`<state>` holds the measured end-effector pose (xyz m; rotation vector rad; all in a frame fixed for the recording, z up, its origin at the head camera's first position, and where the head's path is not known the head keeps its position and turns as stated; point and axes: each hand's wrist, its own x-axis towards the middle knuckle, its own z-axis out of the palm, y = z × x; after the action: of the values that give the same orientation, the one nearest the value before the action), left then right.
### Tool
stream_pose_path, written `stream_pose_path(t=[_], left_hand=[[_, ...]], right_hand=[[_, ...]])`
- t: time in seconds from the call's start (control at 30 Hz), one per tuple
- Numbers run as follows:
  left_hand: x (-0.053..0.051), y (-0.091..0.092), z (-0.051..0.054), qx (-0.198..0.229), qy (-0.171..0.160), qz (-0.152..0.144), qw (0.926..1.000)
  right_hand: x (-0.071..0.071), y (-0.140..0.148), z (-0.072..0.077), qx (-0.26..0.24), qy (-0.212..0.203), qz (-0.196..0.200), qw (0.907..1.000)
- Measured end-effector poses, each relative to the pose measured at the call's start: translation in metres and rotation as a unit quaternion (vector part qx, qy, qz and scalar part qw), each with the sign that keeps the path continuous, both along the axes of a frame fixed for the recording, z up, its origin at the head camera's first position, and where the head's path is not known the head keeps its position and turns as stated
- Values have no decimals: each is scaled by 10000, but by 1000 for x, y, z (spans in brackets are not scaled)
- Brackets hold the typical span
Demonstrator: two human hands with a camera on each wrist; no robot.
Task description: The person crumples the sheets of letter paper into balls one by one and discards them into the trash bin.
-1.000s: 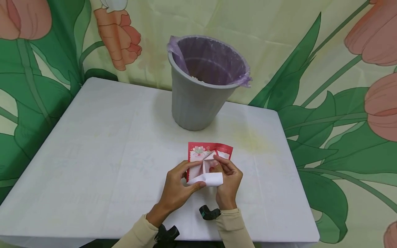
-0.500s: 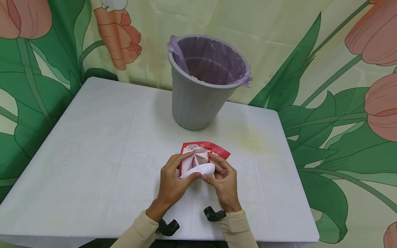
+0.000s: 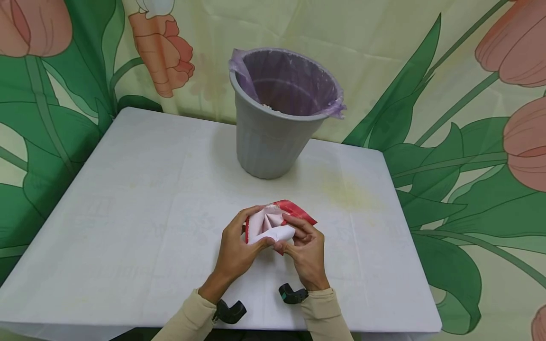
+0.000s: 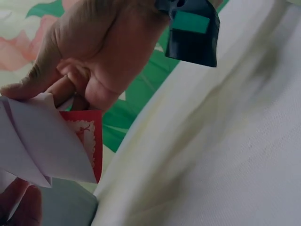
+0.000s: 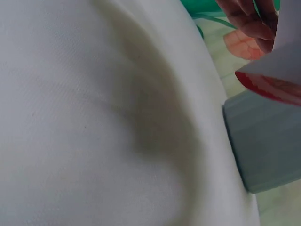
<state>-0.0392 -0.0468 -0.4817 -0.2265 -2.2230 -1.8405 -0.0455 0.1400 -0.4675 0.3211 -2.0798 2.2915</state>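
Both hands hold a sheet of paper over the near middle of the table, red-edged with a floral print and white on its other face. It is bent and partly folded, with creases at its centre. My left hand grips its left side, fingers at the top and thumb at the lower edge. My right hand pinches its right side. In the left wrist view the paper shows its white face and a red corner, with the right hand above. The right wrist view shows a red edge of the paper.
A grey bin with a purple liner stands at the back of the table; some pale bits lie inside. The table wears a white cloth. Behind hangs a tulip-printed curtain. Black cameras sit on both wrists.
The right thumb has shifted from the paper's middle down to its lower edge. The paper has moved slightly left and become more bent, its red upper corner tilting down to the right.
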Motion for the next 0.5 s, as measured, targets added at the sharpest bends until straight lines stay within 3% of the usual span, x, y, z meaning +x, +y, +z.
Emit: stream_pose_path(t=[0.2, 0.33, 0.5], left_hand=[[3, 2, 1, 229, -255, -181, 9992], [4, 6, 1, 165, -102, 105, 9998], [4, 11, 1, 102, 254, 623, 9977]], right_hand=[[-1, 1, 0, 12, -11, 113, 9999], [1, -3, 1, -127, -139, 78, 9998], [4, -12, 0, -294, -373, -248, 9986]])
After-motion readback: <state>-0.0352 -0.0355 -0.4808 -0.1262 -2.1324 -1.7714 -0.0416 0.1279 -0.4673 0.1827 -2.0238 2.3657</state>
